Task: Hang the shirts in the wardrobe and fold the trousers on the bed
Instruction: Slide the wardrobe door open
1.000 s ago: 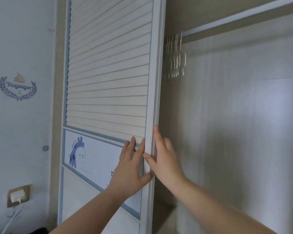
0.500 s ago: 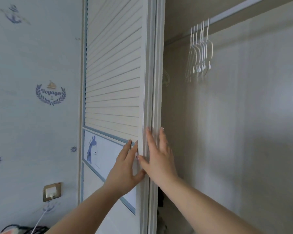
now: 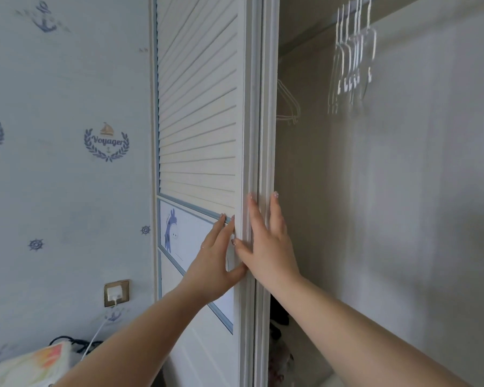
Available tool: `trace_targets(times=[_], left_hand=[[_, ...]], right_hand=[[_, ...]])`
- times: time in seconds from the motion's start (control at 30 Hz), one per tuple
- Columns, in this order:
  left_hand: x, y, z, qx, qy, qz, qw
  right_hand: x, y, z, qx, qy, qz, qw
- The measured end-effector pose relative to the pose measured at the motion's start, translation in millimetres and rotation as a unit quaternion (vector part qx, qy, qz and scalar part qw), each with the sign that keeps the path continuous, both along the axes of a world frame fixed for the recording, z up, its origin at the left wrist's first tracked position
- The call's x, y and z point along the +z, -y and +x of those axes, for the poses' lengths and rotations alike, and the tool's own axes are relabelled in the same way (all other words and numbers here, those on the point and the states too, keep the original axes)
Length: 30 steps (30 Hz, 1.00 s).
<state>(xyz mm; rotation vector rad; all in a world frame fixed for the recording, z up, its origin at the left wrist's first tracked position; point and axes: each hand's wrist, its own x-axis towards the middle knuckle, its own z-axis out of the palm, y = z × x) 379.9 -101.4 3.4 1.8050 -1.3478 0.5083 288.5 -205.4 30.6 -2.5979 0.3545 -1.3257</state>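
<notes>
A white louvred sliding wardrobe door [image 3: 199, 113] stands pushed to the left, with a blue giraffe panel below the slats. My left hand [image 3: 217, 255] presses flat on the door's face near its right edge. My right hand [image 3: 266, 241] lies with straight fingers against the door's edge frame. To the right the wardrobe interior [image 3: 389, 205] is open. Several white hangers [image 3: 352, 62] hang in a bunch from the rail at the top. One more hanger [image 3: 288, 104] shows just behind the door edge. No shirts or trousers are in view.
Pale nautical wallpaper [image 3: 67, 135] covers the wall on the left. A wall socket [image 3: 116, 293] holds a white charger with a cable running down. A patterned cushion or pillow [image 3: 25, 364] sits at the bottom left. Dark items [image 3: 278, 319] lie low inside the wardrobe.
The door has slid further left under both hands, exposing more of the wardrobe interior. The hangers now sit further right in view, and one hanger behind the door edge has come into sight.
</notes>
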Motion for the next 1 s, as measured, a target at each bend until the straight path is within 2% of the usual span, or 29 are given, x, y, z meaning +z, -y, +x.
trace_targets(times=[0.17, 0.23, 0.37, 0.47, 0.6, 0.73, 0.87, 1.0], left_hand=[[8.4, -5.9, -10.9, 0.006, -0.02, 0.013, 1.0], [8.2, -12.6, -14.4, 0.007, -0.064, 0.008, 0.998], [-7.0, -43.1, -18.9, 0.029, -0.2, -0.022, 0.979], [-23.9, -80.0, -25.1, 0.066, -0.237, -0.044, 0.968], [-44.4, -150.1, -37.4, 0.136, -0.264, -0.06, 0.953], [-60.9, -227.5, -56.4, 0.195, -0.277, -0.08, 0.937], [-72.8, -313.5, -83.4, 0.261, -0.292, -0.098, 0.915], [-78.9, -434.4, -134.6, 0.341, -0.304, -0.143, 0.878]], right_hand=[[6.9, -2.3, -7.5, -0.008, -0.033, 0.006, 0.999], [9.0, -3.6, -15.8, 0.0, -0.022, -0.017, 1.0], [0.5, -21.0, -28.0, 0.089, 0.044, -0.086, 0.991], [-13.1, -52.3, -22.0, 0.133, 0.004, -0.083, 0.988], [-29.1, -104.5, -12.5, 0.214, -0.065, -0.016, 0.974], [-36.7, -165.0, -11.1, 0.308, -0.081, 0.041, 0.947], [-49.6, -242.8, -10.5, 0.372, -0.099, 0.027, 0.922], [-60.5, -361.8, -25.4, 0.457, -0.115, 0.001, 0.882]])
